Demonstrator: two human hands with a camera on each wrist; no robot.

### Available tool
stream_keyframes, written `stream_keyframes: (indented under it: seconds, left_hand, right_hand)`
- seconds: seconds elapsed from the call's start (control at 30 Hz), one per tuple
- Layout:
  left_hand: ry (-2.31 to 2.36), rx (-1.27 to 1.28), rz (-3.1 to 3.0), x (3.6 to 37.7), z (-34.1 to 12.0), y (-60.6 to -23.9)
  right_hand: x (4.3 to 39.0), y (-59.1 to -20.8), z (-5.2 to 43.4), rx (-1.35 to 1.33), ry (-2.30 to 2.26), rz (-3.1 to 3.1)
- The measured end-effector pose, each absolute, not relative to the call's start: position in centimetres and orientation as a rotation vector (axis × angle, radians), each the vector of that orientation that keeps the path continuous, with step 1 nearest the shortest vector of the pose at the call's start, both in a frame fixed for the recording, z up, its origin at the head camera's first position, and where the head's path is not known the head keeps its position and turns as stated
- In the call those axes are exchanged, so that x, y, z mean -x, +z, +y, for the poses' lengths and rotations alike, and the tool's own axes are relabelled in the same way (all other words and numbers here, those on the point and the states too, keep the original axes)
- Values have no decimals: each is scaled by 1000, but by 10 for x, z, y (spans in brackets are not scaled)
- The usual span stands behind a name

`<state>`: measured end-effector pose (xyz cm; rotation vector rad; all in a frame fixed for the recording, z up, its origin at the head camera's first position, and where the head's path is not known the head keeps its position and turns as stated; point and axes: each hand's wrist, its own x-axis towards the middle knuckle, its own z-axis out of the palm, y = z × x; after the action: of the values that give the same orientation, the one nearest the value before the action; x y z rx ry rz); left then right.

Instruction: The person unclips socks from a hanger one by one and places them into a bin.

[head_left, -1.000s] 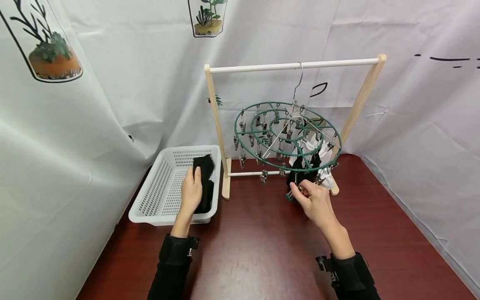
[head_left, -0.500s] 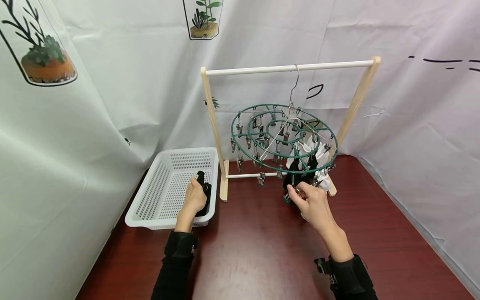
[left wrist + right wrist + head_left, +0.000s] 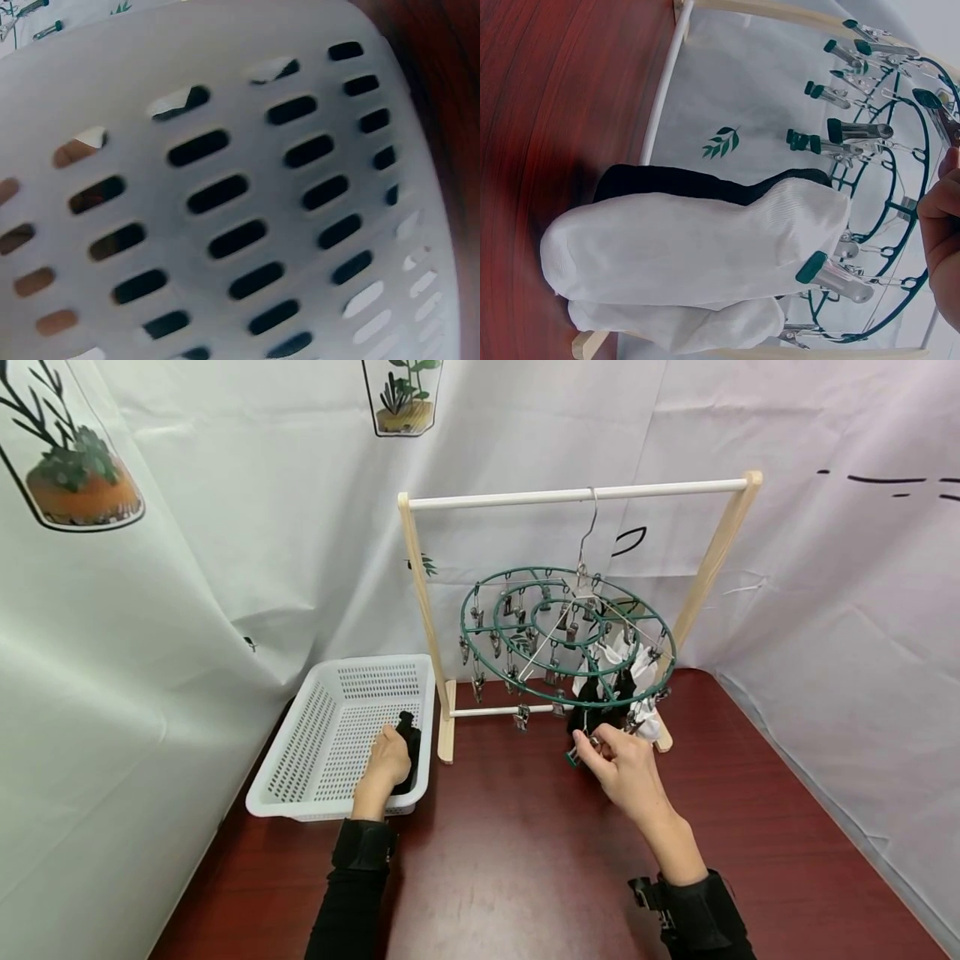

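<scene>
My left hand [image 3: 387, 760] is down inside the white basket [image 3: 300, 739], its fingers curled on a black sock [image 3: 409, 745]. Through slots in the basket wall [image 3: 240, 161], the left wrist view shows bits of skin and dark cloth. At the front of the round green hanger [image 3: 491, 672], my right hand [image 3: 624, 766] pinches a metal clip [image 3: 939, 120] with dark green tips between thumb and forefinger. White socks [image 3: 675, 247] and a black sock [image 3: 667, 180] hang from clips close by, toward the hanger's right side.
A wooden stand with a white top bar [image 3: 510, 500] carries the hanger by its hook. Several unused clips [image 3: 478, 685] dangle on the hanger's left. The stand's left foot [image 3: 446, 735] is just right of the basket. Everything stands on a dark red table [image 3: 495, 860] before a white cloth backdrop.
My left hand has lowered into the basket with the black sock it held up a second ago. The right hand keeps its pinch on the clip in about the same place.
</scene>
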<state>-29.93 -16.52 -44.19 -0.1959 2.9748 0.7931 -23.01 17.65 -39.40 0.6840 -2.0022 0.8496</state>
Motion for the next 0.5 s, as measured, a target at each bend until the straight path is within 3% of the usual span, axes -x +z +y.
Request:
stream_keyframes:
  seconds: [0.5]
  left_hand:
    - [767, 171, 2986, 297, -165, -442]
  right_hand:
    - [230, -392, 172, -639, 891, -2006]
